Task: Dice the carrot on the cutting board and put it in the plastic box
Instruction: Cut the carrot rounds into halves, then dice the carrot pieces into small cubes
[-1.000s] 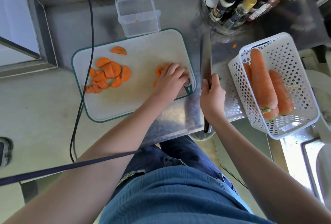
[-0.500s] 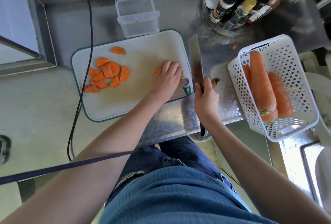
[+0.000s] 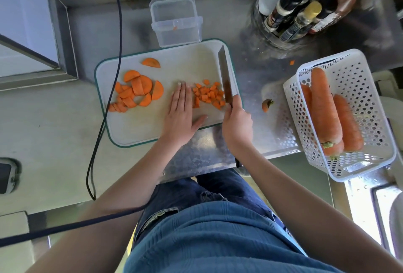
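Note:
A white cutting board [image 3: 139, 126] with a green rim lies on the steel counter. Half-round carrot slices [image 3: 136, 92] are heaped on its left part. A pile of diced carrot [image 3: 208, 95] lies on its right part. My left hand [image 3: 182, 113] lies flat on the board, fingers straight, just left of the dice. My right hand [image 3: 236, 123] grips the handle of a knife [image 3: 225, 76], whose blade stands on the board along the right side of the dice. The clear plastic box [image 3: 175, 22] stands open behind the board with one small carrot bit inside.
A white perforated basket [image 3: 370, 107] with whole carrots sits at the right. A cut carrot top [image 3: 266, 105] lies on the counter between board and basket. Bottles in a round holder [image 3: 305, 4] stand at the back right. A black cable [image 3: 109, 89] crosses the board's left edge.
My left hand has uncurled from over the dice and now lies flat beside them. The knife has moved from the counter right of the board onto the board, beside the dice.

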A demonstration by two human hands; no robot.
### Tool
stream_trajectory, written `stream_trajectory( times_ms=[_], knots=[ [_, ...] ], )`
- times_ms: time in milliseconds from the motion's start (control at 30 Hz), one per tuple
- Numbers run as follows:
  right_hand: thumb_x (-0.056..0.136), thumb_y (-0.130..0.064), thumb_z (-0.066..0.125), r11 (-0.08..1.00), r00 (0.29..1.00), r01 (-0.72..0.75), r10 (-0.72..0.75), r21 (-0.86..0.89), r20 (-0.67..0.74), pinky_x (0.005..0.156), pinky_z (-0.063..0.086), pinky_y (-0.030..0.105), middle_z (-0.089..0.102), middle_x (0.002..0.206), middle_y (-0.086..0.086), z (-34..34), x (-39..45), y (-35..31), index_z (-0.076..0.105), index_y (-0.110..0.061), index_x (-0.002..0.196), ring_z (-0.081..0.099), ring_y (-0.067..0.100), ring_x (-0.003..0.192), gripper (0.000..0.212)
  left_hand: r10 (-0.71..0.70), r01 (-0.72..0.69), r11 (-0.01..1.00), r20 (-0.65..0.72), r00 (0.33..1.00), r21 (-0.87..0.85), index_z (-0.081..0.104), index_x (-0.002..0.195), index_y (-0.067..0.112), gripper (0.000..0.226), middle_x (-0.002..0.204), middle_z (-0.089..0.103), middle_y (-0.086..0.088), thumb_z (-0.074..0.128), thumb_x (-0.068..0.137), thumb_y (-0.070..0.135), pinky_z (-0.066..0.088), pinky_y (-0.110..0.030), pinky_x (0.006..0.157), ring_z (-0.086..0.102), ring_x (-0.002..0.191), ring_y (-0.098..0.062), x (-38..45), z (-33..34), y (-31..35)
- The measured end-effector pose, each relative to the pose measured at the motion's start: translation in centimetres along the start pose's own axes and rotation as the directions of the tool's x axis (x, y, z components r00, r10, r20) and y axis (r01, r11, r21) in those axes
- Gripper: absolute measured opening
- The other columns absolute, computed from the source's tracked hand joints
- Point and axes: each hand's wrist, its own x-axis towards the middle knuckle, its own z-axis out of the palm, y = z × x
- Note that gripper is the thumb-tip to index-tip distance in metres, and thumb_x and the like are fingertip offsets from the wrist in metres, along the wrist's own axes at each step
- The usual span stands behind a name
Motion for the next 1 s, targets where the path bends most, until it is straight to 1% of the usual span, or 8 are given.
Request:
stream_trajectory(
  times_ms=[133, 200, 267, 333, 433, 667, 800, 1000],
  knots=[
    [0.103, -0.021, 0.029, 1.0, 1.0, 0.011, -0.011, -0.002, -0.012, 0.057, 0.05, 0.04, 0.058, 0.087, 0.009, 1.0, 0.0, -1.3, 0.036, -0.015, 0.1, 0.057, 0.031, 0.072, 0.009, -0.024, 0.024, 1.0, -0.153, 0.988, -0.002, 0.032, 0.141, -0.004, 0.065, 0.145, 0.036, -0.022, 0.039, 0.095, 0.042, 0.025, -0.041, 0.112, 0.031, 0.136, -0.033, -0.5, 0.3, 0.2],
    [0.103, -0.02, 0.029, 0.999, 0.999, 0.035, -0.035, -0.012, 0.001, 0.055, 0.041, 0.035, 0.053, 0.087, 0.007, 1.4, 0.1, -1.7, 0.038, -0.012, 0.104, 0.053, 0.03, 0.073, 0.012, -0.025, 0.022, 1.0, -0.239, 0.971, -0.019, 0.046, 0.129, 0.001, 0.05, 0.126, 0.052, -0.018, 0.056, 0.089, 0.03, 0.035, -0.039, 0.099, 0.043, 0.116, -0.032, -0.8, 0.2, -0.1],
    [0.103, -0.018, 0.03, 0.998, 0.998, 0.056, -0.056, -0.023, 0.01, 0.053, 0.035, 0.032, 0.049, 0.082, 0.005, 1.4, 0.1, -1.9, 0.039, -0.01, 0.105, 0.051, 0.029, 0.069, 0.013, -0.052, 0.052, 0.999, -0.278, 0.959, -0.009, 0.055, 0.11, 0.004, 0.033, 0.104, 0.056, -0.014, 0.064, 0.083, 0.022, 0.039, -0.037, 0.084, 0.047, 0.094, -0.03, -1.0, -0.2, -0.5],
    [0.103, -0.021, 0.03, 0.998, 0.998, 0.069, -0.069, -0.01, 0.0, 0.052, 0.034, 0.031, 0.053, 0.082, 0.009, 1.2, 0.3, -1.7, 0.037, -0.012, 0.101, 0.05, 0.029, 0.066, 0.011, -0.038, 0.037, 0.999, -0.297, 0.954, -0.008, 0.058, 0.096, 0.006, 0.017, 0.091, 0.056, -0.011, 0.059, 0.086, 0.02, 0.04, -0.038, 0.075, 0.052, 0.081, -0.031, -0.8, -0.5, -0.8],
    [0.103, -0.024, 0.031, 0.997, 0.999, 0.043, -0.042, 0.059, -0.007, 0.051, 0.035, 0.031, 0.055, 0.076, 0.01, 0.4, 0.5, -0.9, 0.033, -0.017, 0.095, 0.051, 0.031, 0.064, 0.011, 0.0, -0.014, 0.999, -0.322, 0.947, -0.041, 0.059, 0.087, 0.006, 0.011, 0.081, 0.058, -0.01, 0.054, 0.088, 0.016, 0.042, -0.036, 0.069, 0.055, 0.072, -0.03, 0.4, -0.5, -0.7],
    [0.102, -0.028, 0.035, 0.983, 0.996, 0.084, -0.086, 0.164, 0.006, 0.044, 0.03, 0.029, 0.047, 0.062, 0.002, -0.6, -0.2, 0.4, 0.033, -0.017, 0.09, 0.042, 0.021, 0.051, 0.016, -0.038, -0.021, 0.982, -0.306, 0.951, -0.187, 0.059, 0.089, 0.007, 0.018, 0.081, 0.062, -0.008, 0.046, 0.09, 0.02, 0.045, -0.037, 0.066, 0.058, 0.073, -0.031, 3.1, -1.2, 0.7],
    [0.101, -0.023, 0.04, 0.968, 0.967, 0.215, -0.23, 0.132, 0.111, 0.044, 0.03, 0.03, 0.045, 0.056, -0.002, -0.2, -1.1, 0.7, 0.041, -0.014, 0.099, 0.043, 0.021, 0.048, 0.009, -0.082, -0.007, 0.978, -0.415, 0.906, -0.208, 0.056, 0.097, 0.0, 0.016, 0.086, 0.06, -0.016, 0.043, 0.088, -0.001, 0.042, -0.036, 0.073, 0.054, 0.078, -0.034, 1.1, -2.6, -0.7],
    [0.099, -0.024, 0.044, 0.929, 0.882, 0.369, -0.352, 0.004, 0.315, 0.056, 0.05, 0.041, 0.061, 0.075, 0.013, 0.3, -0.5, 1.5, 0.046, -0.014, 0.105, 0.057, 0.034, 0.064, 0.012, -0.274, 0.242, 0.961, -0.396, 0.876, -0.131, 0.057, 0.102, 0.0, 0.019, 0.105, 0.057, -0.02, 0.051, 0.084, 0.002, 0.04, -0.041, 0.085, 0.052, 0.097, -0.038, -0.8, -4.1, -4.7]
  ],
)
